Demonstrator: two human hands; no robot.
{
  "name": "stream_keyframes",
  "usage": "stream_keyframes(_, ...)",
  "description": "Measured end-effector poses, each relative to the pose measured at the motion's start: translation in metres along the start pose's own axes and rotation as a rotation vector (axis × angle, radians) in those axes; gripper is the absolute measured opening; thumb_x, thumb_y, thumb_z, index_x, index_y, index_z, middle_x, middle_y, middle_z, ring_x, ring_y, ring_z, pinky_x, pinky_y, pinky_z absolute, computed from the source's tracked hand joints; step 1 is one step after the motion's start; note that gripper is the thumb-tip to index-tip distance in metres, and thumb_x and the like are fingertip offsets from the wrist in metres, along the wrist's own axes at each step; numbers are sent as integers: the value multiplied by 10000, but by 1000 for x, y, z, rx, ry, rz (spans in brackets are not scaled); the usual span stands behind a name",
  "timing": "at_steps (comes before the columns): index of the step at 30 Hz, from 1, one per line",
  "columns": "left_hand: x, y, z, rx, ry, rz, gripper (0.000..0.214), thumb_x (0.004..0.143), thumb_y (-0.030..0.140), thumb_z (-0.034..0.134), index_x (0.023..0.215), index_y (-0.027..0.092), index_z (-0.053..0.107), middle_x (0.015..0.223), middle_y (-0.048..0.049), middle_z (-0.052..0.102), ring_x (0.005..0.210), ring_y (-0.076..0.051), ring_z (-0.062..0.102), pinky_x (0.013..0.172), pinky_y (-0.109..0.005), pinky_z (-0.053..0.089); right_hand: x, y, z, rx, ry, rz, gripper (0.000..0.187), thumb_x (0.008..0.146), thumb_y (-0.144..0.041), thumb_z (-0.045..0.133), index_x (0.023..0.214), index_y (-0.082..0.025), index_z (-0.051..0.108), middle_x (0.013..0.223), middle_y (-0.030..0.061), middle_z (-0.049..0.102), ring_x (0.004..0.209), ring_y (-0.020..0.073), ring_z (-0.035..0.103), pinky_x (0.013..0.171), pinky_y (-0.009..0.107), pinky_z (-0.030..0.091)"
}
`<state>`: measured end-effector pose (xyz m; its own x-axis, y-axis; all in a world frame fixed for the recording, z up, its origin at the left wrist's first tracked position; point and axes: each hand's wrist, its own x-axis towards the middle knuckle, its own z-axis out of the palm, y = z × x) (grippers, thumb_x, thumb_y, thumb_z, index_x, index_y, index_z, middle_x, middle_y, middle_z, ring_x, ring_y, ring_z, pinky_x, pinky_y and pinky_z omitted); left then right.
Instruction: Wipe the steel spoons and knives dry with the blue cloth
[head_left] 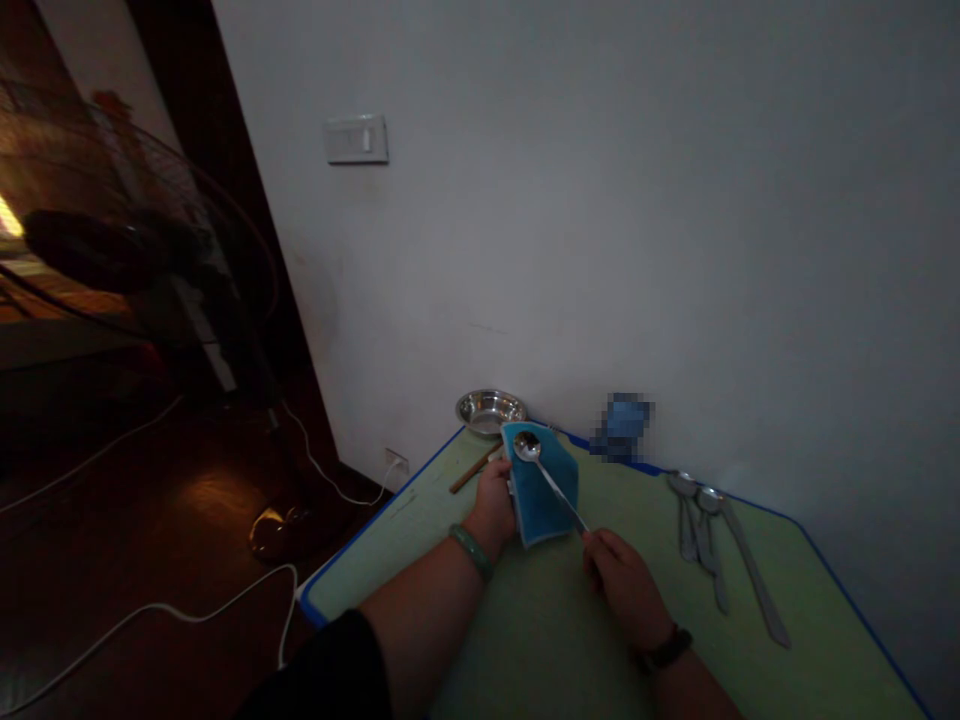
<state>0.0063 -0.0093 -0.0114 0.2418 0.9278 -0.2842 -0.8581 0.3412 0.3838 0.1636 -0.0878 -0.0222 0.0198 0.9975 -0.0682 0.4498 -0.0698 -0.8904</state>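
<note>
A blue cloth [546,500] with a pale edge hangs from my left hand [496,503], whose fingers are closed on its left side. My right hand [619,575] grips the handle end of a long metal spoon [556,487]. The spoon slants up to the left, and its bowl lies in front of the upper part of the cloth; I cannot tell whether they touch. Just behind the cloth stands a shallow steel bowl [490,411]. A brown stick [474,469] lies on the table beside my left hand, partly hidden by it.
Several metal spoons [709,540] lie at the right of the green table [817,650], which has a blue edge. A blurred-out blue object [624,425] leans at the wall. To the left, a standing fan [255,370] and white cords [161,606] occupy the floor.
</note>
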Motion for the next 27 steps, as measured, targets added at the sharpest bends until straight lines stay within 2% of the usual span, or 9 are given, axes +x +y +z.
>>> stream_keyframes(8,2,-1,-3,97,-40,33,134,601,256,488,582,142,556,584,-74,633,568,-231,610,679,-420,475,-2,-3,0,-35,18,-7,351,778,-463,351,561,-197,423,478,-52,417,471,100,434,478,215,320)
stream_keyframes(15,3,-1,-4,93,-2,38,143,607,245,483,602,133,571,566,-67,629,526,-217,605,633,-398,486,-1,0,0,-36,31,5,356,766,-470,354,565,-193,452,480,-47,425,475,104,439,478,215,324)
stream_keyframes(20,3,0,-4,87,-28,69,181,619,258,477,679,135,596,615,-70,646,595,-230,621,664,-406,483,-1,0,-1,-21,39,7,356,767,-459,357,559,-189,459,483,-43,435,478,103,436,483,215,325)
stream_keyframes(27,3,1,-5,54,-29,66,162,616,237,464,636,137,590,576,-67,634,576,-226,615,680,-414,477,-1,0,-1,21,30,8,349,768,-443,361,546,-190,452,485,-39,439,477,104,436,486,223,331)
